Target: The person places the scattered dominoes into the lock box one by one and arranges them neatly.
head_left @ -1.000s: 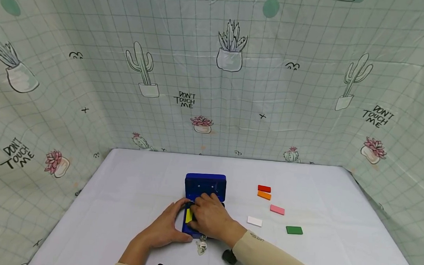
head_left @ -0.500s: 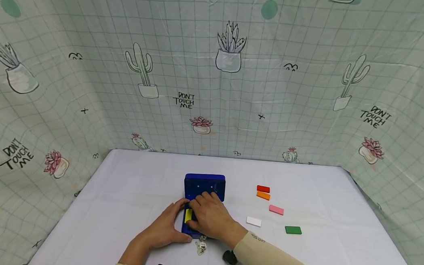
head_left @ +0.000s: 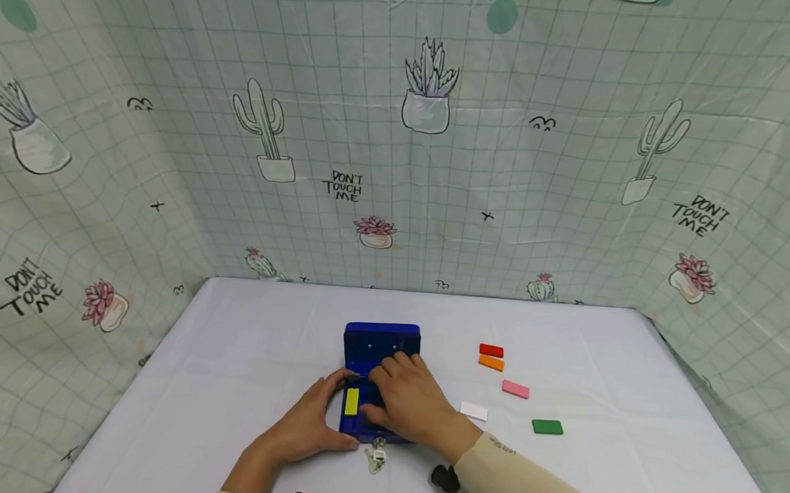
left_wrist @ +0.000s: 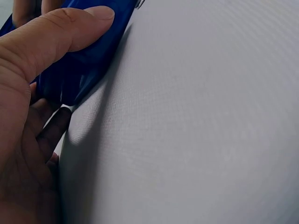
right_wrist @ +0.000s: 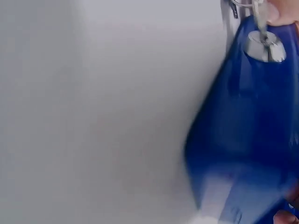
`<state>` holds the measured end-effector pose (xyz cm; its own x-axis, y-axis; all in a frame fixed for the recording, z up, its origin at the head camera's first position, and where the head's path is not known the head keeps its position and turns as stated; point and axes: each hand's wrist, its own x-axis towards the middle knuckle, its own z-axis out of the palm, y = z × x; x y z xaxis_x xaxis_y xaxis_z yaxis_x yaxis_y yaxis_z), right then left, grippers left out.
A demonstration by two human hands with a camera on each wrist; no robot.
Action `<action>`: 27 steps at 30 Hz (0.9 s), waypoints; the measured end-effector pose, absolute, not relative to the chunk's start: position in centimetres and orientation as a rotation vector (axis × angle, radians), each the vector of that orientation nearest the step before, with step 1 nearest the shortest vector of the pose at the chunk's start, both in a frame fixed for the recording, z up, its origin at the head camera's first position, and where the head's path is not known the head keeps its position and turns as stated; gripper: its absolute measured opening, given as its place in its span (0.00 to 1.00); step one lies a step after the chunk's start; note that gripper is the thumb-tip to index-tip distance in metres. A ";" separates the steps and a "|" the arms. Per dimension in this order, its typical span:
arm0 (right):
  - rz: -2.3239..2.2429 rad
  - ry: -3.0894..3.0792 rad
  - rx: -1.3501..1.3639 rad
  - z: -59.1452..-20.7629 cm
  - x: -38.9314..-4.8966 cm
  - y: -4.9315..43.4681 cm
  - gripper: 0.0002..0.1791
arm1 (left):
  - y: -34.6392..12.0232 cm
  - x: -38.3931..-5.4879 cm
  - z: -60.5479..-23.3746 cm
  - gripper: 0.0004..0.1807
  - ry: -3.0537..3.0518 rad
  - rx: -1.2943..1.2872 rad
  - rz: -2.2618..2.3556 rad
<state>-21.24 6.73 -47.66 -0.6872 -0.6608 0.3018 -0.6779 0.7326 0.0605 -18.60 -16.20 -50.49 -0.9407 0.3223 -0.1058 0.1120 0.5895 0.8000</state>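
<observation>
Nearest me, silver metal keys (head_left: pixel 375 462) hang from the open, glossy blue rectangular box (head_left: pixel 364 356); the left hand (head_left: pixel 310 420) grips its left side, a yellow rectangular block (head_left: pixel 351 401) inside. The right hand (head_left: pixel 415 402) bends over its right half; I can't tell whether it holds anything. Rightward lie a flat green block (head_left: pixel 548 427), white block (head_left: pixel 473 410), pink block (head_left: pixel 515 389), orange block (head_left: pixel 491 362) and red block (head_left: pixel 491 350).

- The bench (head_left: pixel 261 329) is white.
- An open blue box (head_left: pixel 383 335) stands on it.
- From the box, the red block (head_left: pixel 491 350) lies near 2 o'clock, the orange block (head_left: pixel 491 363) just beside it.
- White block (head_left: pixel 474 411), pink block (head_left: pixel 515 389) and green block (head_left: pixel 548 427) lie near 3 o'clock, green farthest out.
</observation>
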 end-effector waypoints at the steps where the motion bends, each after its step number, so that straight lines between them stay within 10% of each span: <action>1: 0.087 -2.640 1.039 -47.6 -21.1 7.3 0.27 | -16.1 -18.6 -50.5 0.61 2.582 0.349 1.270; 27: 0.063 -2.797 0.882 -49.3 -19.1 19.4 0.20 | -15.5 -18.1 -50.2 0.62 2.607 0.246 1.233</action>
<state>-19.11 19.41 -49.29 -0.7995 -0.5628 0.2099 -0.5717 0.8202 0.0217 -18.11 -15.48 -50.17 -0.9553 0.2550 -0.1494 0.0463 0.6283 0.7766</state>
